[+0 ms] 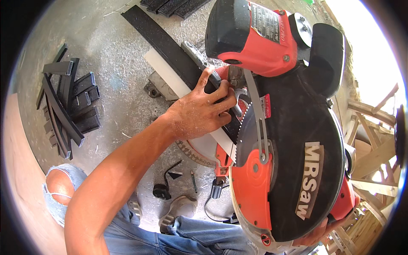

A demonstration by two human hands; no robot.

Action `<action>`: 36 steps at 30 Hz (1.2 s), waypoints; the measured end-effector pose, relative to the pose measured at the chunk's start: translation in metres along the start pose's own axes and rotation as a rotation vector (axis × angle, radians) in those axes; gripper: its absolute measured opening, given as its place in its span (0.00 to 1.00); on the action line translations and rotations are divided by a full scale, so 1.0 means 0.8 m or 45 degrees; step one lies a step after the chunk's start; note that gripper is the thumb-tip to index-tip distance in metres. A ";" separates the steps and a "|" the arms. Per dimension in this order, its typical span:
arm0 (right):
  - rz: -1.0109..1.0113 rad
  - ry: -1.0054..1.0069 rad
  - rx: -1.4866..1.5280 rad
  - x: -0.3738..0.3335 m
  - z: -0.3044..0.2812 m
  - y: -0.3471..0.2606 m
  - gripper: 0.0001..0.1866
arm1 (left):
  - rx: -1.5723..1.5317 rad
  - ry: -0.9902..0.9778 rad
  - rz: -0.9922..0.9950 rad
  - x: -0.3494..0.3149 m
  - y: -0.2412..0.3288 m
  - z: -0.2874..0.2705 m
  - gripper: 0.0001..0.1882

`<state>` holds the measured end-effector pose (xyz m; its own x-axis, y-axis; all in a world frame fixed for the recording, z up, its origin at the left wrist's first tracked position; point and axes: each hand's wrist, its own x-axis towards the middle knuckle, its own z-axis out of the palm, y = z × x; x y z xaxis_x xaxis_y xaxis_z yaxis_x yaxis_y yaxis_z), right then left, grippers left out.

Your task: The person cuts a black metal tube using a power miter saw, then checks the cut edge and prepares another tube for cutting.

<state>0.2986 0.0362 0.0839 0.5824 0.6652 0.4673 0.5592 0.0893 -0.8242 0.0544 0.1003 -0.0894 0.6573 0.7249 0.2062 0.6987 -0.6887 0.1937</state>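
A red and black miter saw [297, 144] fills the right side, its toothed blade [239, 140] showing beside a red guard. Across the saw's base lies a long black strip [163, 38], with a white strip [163, 74] alongside. My left hand [202, 108] has bent fingers hooked over the black strip and the dark fence bar [237, 108], gripping them close to the blade. At the lower right, my right hand [316, 233] is wrapped about the saw's handle end [346, 199]. The saw body hides most of its fingers.
Cut black pieces [68, 97] lie piled on the concrete floor at left, with more black strips [178, 6] at the top. A tape measure [161, 191] and pencil [194, 182] rest near my shoes [180, 210]. Wooden framing [374, 148] stands at right.
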 end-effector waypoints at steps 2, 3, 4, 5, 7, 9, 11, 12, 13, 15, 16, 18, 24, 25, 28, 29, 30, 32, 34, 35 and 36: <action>-0.016 0.015 -0.019 -0.001 -0.003 0.001 0.49 | 0.010 -0.001 0.003 0.000 0.000 0.000 0.04; -0.027 0.020 -0.033 -0.002 -0.005 0.002 0.49 | 0.018 -0.013 0.018 -0.002 -0.001 0.001 0.04; -0.032 0.010 -0.043 -0.001 -0.008 0.002 0.49 | 0.025 -0.025 0.034 -0.003 -0.002 0.001 0.04; -0.046 0.008 -0.059 -0.002 -0.011 0.002 0.49 | 0.029 -0.026 0.031 -0.003 -0.003 0.002 0.04; -0.078 -0.009 -0.052 -0.003 -0.001 -0.004 0.49 | 0.047 0.010 0.037 -0.002 -0.001 0.003 0.04; 0.029 0.015 0.044 -0.003 0.004 -0.008 0.48 | 0.049 0.015 0.045 -0.001 -0.002 0.003 0.04; 0.044 -0.103 0.062 0.008 -0.008 -0.008 0.48 | 0.051 0.015 0.053 0.001 -0.002 0.002 0.04; 0.041 -0.233 0.077 0.010 -0.012 -0.011 0.47 | 0.041 0.022 0.047 -0.003 -0.003 0.003 0.04; 0.031 -0.239 0.076 0.011 -0.015 -0.014 0.47 | 0.030 0.029 0.041 -0.007 -0.003 0.003 0.05; -0.063 -0.241 -0.115 0.014 -0.018 -0.015 0.46 | 0.031 0.040 0.038 -0.010 -0.003 0.005 0.05; -0.090 -0.238 -0.178 0.018 -0.020 -0.012 0.46 | 0.034 0.041 0.042 -0.008 -0.003 0.005 0.05; -0.105 -0.226 -0.137 0.020 -0.024 -0.005 0.46 | 0.031 0.028 0.049 -0.006 -0.004 0.005 0.06; -0.214 -0.196 -0.141 0.023 -0.026 0.004 0.44 | 0.032 -0.004 0.057 -0.007 -0.005 0.004 0.08; -0.235 -0.186 -0.130 0.023 -0.026 0.004 0.43 | 0.026 -0.005 0.058 -0.008 -0.005 0.004 0.09; -0.225 -0.217 -0.204 0.023 -0.024 0.000 0.43 | 0.005 0.020 0.045 -0.008 -0.004 0.007 0.09; -0.222 -0.195 -0.212 0.023 -0.023 0.000 0.43 | 0.007 0.020 0.045 -0.009 -0.004 0.008 0.09; -0.219 -0.173 -0.221 0.022 -0.022 0.001 0.43 | 0.007 0.026 0.045 -0.009 -0.004 0.008 0.09; -0.184 -0.186 -0.184 0.022 -0.022 0.001 0.43 | 0.008 0.032 0.046 -0.009 -0.005 0.009 0.10; -0.149 -0.198 -0.148 0.022 -0.024 0.000 0.44 | 0.013 0.029 0.057 -0.009 -0.005 0.009 0.10; -0.133 -0.232 -0.118 0.023 -0.025 -0.001 0.44 | 0.012 0.029 0.059 -0.009 -0.005 0.009 0.10; -0.119 -0.264 -0.089 0.024 -0.027 -0.003 0.45 | 0.007 0.031 0.054 -0.008 -0.005 0.009 0.10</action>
<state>0.3213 0.0332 0.1018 0.3969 0.7949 0.4589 0.6485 0.1110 -0.7531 0.0494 0.0986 -0.0981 0.6794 0.6942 0.2376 0.6718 -0.7187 0.1792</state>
